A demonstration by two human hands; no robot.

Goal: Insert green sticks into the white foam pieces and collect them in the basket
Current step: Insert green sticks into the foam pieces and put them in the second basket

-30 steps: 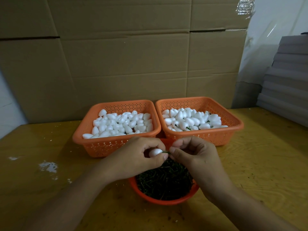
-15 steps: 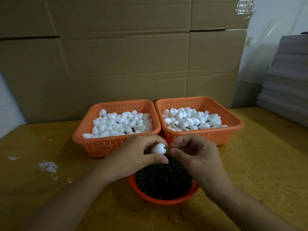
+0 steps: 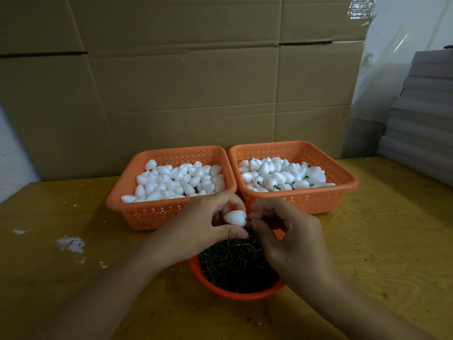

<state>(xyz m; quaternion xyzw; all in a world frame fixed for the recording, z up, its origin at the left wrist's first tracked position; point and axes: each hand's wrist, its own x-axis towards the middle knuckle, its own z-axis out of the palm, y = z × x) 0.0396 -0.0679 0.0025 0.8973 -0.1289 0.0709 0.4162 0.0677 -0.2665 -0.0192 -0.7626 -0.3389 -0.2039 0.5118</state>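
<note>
A single white foam piece (image 3: 234, 217) sat just below the centre of the frame, held between the curled thumb and fingers of the left hand (image 3: 203, 225). From its right end a short green stick (image 3: 248, 219) poked out sideways, and the right hand (image 3: 289, 238) pinched the far end of that stick between thumb and forefinger, the other fingers loosely curled. The two hands nearly met over the stick, above the back edge of a round orange bowl (image 3: 220, 289) in the lower centre of the frame, which was heaped with loose dark green sticks (image 3: 235, 263).

Behind the hands, across the middle of the frame, two orange perforated baskets stood side by side with their rims touching. The left basket (image 3: 147, 212) held plain white foam pieces (image 3: 176, 180). The right basket (image 3: 318, 202) held foam pieces (image 3: 282, 175) as well, and green stubs showed among a few of them near its front.

Everything rested on a yellowish wooden table (image 3: 367, 241), marked with white smears (image 3: 71, 244) toward the left of the frame. Large sheets of brown cardboard (image 3: 196, 94) stood upright along the table's back edge and filled the upper part of the frame. At the right edge rose a stack of grey boards (image 3: 424, 119), with clear plastic sheeting (image 3: 397, 45) above and beside it.
</note>
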